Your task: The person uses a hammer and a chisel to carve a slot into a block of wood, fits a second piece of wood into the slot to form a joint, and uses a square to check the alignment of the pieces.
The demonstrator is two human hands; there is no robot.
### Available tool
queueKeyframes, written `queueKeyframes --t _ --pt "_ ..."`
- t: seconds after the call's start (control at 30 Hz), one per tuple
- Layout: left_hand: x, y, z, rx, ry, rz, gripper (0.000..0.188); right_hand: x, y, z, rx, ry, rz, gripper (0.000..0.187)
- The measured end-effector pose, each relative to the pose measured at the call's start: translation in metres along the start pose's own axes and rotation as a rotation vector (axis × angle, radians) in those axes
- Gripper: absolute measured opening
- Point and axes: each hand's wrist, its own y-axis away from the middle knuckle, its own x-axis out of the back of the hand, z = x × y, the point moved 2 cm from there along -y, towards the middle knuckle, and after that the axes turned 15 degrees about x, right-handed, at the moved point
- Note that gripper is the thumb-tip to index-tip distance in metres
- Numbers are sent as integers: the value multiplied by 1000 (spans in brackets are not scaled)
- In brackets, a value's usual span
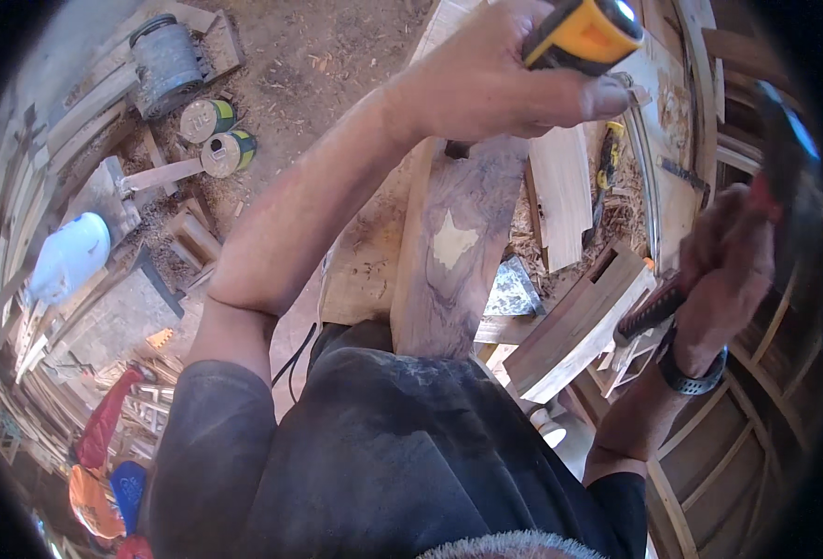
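Two hands are at work, each with one tool. The left hand (481, 88) is closed around one yellow-and-black tool handle (586, 37), its thumb stretched along the near side; the other fingers are mostly hidden, and the working end of this tool cannot be made out. The right hand (730, 265), blurred and wearing one dark wristband (693, 374), is wrapped around the shaft of one hammer (649, 312), which is raised at the right with its head up.

One thick wooden beam (467, 289) lies in front of the person's torso, running away beneath the left hand; its top face bears one pale, star-shaped patch (453, 240). To its right are one slotted wooden block (579, 326), set at a slant, and a second yellow-and-black handle (609, 156) lying among shavings.

On the left stand two green-and-yellow cans, one (208, 121) just beside the other (228, 155), near one grey metal drum (166, 67). One white plastic container (71, 256) is farther left, and two caps, one blue (129, 489) and one orange (95, 503), sit at lower left.
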Motion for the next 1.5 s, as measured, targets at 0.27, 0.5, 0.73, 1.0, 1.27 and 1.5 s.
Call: queueKeyframes --t 0.27,0.5,0.73,1.0,1.27,1.5 --pt "17 18 4 73 -60 -249 17 -18 -29 -70 587 785 -809 34" --pt "-8 24 4 12 -307 -241 21 49 -24 -69 311 -144 -458 42" --pt "5 29 2 -28 -291 -176 27 6 -3 -46 582 153 -290 27" --pt "-12 20 12 11 -170 257 12 -4 -2 -55 592 543 -534 32" --pt "36 -24 -21 490 305 -75 26 13 33 -21 64 -3 -300 39" --pt "13 -12 4 304 -337 330 23 9 55 2 -106 38 -72 47"
